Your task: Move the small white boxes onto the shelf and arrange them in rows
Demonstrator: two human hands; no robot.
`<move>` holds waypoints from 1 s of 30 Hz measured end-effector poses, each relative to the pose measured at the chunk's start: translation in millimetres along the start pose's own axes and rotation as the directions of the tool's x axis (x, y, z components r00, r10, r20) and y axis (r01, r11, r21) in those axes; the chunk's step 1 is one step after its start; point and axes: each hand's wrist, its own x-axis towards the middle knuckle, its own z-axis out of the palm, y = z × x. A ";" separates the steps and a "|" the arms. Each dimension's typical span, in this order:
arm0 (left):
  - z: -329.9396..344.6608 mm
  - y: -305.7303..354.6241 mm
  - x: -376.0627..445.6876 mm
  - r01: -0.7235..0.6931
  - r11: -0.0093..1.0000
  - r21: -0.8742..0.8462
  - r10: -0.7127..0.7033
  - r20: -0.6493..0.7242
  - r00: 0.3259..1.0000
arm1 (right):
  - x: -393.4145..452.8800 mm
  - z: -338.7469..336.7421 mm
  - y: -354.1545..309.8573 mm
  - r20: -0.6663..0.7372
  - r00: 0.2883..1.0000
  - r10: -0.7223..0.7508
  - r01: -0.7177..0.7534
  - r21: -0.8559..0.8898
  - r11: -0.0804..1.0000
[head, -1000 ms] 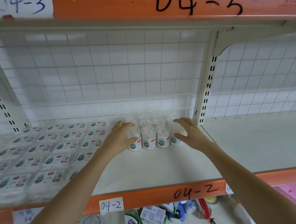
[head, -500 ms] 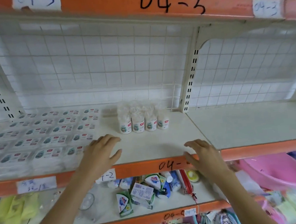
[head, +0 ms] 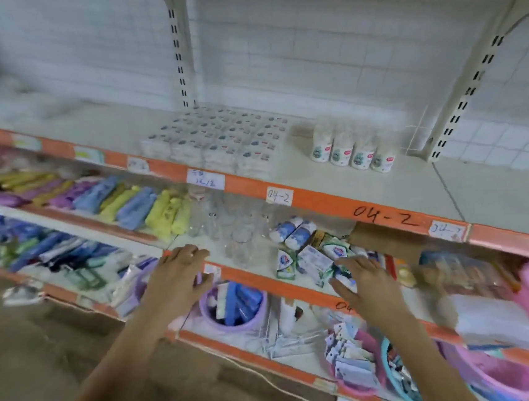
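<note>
The big shelf (head: 369,190) with the orange front edge marked 04-2 sits up above both hands and farther away from the person. On it, up and a little to the right of the left hand (head: 175,281), the small white boxes (head: 218,140) lie flat in neat rows, packed close side by side. Just to the right of them, up above the right hand (head: 366,282), stand four small white bottles (head: 352,151) in a short line. It looks like the boxes now on the shelf are already in their rows, so this is a step between loads: the hands are empty and away from the shelf. No more boxes to bring show in this view, so I cannot tell where the next ones are. The next move most likely calls for finding more boxes, picking some up, and lifting them to the bare part of the shelf near the front, then lining them up with the rows. Both arms reach out forward and low, in front of the lower shelves. The left hand is spread open, palm down, fingers a bit bent, holding nothing, near the orange edge of a lower shelf; I cannot tell if it touches it. The right hand is open too, fingers loose, holding nothing, in front of some small soap packets (head: 307,257). It is blurry, so its fingers are hard to see well.
</note>
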 end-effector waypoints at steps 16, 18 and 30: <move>-74.0 -248.3 -203.3 0.673 0.738 0.053 -0.664 -0.127 0.737 | 137.6 75.3 -337.7 0.050 0.780 -0.623 0.598 0.231 0.767; -81.6 -285.6 -205.0 0.680 0.731 0.058 -0.669 -0.131 0.731 | 160.4 85.6 -378.0 0.039 0.776 -0.629 0.594 0.288 0.751; -84.4 -501.5 -152.4 0.598 0.799 0.056 -0.595 -0.066 0.801 | 290.8 132.0 -527.1 0.031 0.832 -0.554 0.513 0.338 0.789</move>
